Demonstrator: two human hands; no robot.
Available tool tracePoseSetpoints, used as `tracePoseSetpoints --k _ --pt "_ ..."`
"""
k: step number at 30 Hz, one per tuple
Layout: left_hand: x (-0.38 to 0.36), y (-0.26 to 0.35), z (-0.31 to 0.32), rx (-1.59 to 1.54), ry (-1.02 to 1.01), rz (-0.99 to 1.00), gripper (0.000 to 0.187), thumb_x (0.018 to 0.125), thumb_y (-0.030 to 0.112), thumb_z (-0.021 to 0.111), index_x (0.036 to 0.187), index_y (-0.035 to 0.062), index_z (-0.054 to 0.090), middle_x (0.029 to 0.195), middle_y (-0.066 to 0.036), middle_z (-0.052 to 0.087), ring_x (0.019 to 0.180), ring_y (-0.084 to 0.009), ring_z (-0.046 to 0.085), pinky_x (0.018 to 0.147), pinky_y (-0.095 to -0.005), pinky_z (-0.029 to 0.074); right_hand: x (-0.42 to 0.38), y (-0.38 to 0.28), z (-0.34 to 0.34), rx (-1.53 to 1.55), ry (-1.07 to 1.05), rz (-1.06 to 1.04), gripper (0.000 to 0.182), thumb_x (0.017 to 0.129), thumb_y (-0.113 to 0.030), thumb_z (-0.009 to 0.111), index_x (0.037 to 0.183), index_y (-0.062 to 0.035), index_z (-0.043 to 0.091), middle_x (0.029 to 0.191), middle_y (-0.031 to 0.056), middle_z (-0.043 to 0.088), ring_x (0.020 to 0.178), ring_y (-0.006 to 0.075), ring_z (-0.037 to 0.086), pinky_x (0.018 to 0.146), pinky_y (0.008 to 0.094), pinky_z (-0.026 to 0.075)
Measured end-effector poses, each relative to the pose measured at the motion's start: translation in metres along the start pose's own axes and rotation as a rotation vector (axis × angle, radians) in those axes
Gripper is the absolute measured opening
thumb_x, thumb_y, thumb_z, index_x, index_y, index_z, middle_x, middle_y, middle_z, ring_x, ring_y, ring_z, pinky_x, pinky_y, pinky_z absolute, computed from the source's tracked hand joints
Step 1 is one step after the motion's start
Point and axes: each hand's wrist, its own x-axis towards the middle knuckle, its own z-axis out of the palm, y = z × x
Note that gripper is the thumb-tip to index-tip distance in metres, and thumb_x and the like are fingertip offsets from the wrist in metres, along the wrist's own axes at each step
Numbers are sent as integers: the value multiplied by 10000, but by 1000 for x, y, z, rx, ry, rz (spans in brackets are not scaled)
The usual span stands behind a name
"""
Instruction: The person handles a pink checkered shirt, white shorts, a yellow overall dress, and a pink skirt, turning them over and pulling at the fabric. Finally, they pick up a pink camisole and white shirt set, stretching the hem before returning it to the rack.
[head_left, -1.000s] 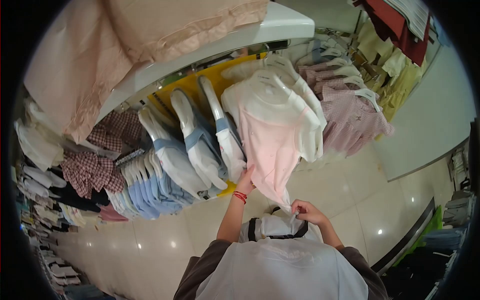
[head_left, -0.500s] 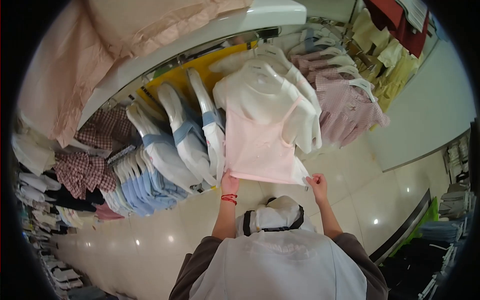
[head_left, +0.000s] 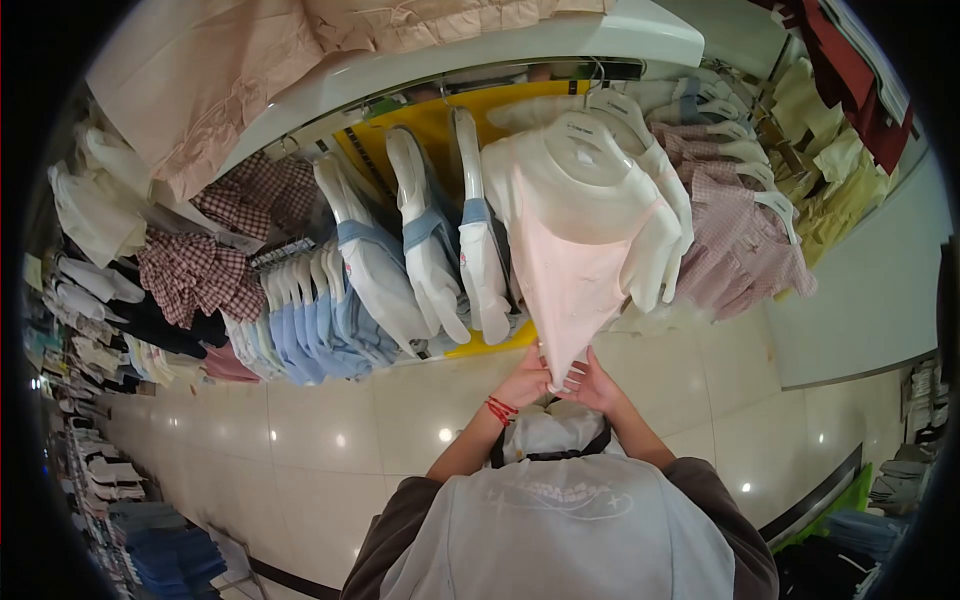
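Note:
A pale pink strap top over a white short-sleeved shirt (head_left: 568, 265) hangs from a white hanger (head_left: 588, 145) on the rail in front of me. Its lower hem is drawn together into a point towards me. My left hand (head_left: 527, 379), with red cords at the wrist, is closed on the left side of that point. On the other side my right hand (head_left: 594, 383) has its fingers bent against the gathered hem. Some of the fingertips are hidden by the cloth.
White and blue garments (head_left: 375, 265) hang left of the shirt, with checked pink dresses (head_left: 738, 235) to its right. A white shelf (head_left: 500, 50) runs above the rail. Folded jeans (head_left: 165, 545) lie at lower left. Tiled floor (head_left: 320, 430) shows below the rack.
My hands have come together from opposite ends of the hem. The pink top's spread lower edge is now gathered to a point. The view has shifted, so the rack appears farther right.

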Motion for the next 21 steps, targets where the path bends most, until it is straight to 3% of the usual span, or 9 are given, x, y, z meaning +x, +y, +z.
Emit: tracePoseSetpoints --k 2,5,8,11,14,17,19,21 --pt "2 1 7 42 -43 -68 644 746 -107 457 1305 129 243 1225 -102 432 1071 -234 503 837 -370 461 3 -3 3 123 -163 -58 462 820 -413 565 1057 -30 462 877 54 568 740 140 530 785 305 464" --pt "2 -1 9 60 42 -28 512 799 -41 472 1264 106 317 1185 -78 465 1049 -195 513 832 -360 467 45 -15 -47 357 -201 -437 404 836 -356 564 1044 -24 465 772 38 564 706 116 545 783 322 469" --pt "-2 0 8 -67 188 76 356 864 86 481 1209 75 394 1132 -65 500 1017 -159 526 821 -338 476 26 -36 -47 538 -340 -263 338 850 -324 552 1018 -38 487 657 -5 538 602 87 527 725 308 482" --pt "-3 2 9 -242 242 89 297 897 199 467 1154 51 453 1085 -70 532 990 -163 539 830 -344 478 30 -28 -49 471 -332 -150 346 853 -351 539 1024 -54 488 709 17 529 657 106 528 702 316 486" --pt "1 -1 18 -190 153 3 276 904 240 459 1089 38 494 1021 -74 563 955 -167 555 835 -355 478 -5 -3 4 201 -42 -52 357 876 -360 487 1050 -48 505 826 68 557 755 164 557 754 333 482" --pt "6 -5 25 -106 96 -120 189 888 206 493 966 36 521 958 -73 578 918 -169 566 838 -360 477 -18 7 18 178 -488 -71 397 891 -363 450 1121 -42 485 1008 94 575 914 215 562 840 354 449" --pt "6 -4 31 -27 144 -169 127 873 173 521 858 48 528 900 -64 580 878 -166 572 833 -351 477 -7 0 15 237 -340 -329 402 891 -353 448 1149 -47 477 1094 92 557 986 224 544 883 358 424" --pt "6 -15 19 -3 298 -64 122 853 139 547 774 63 493 834 -49 566 819 -149 567 800 -328 482 -6 -13 7 319 -231 -487 398 890 -339 452 1163 -51 472 1141 89 546 1035 225 528 914 360 406"
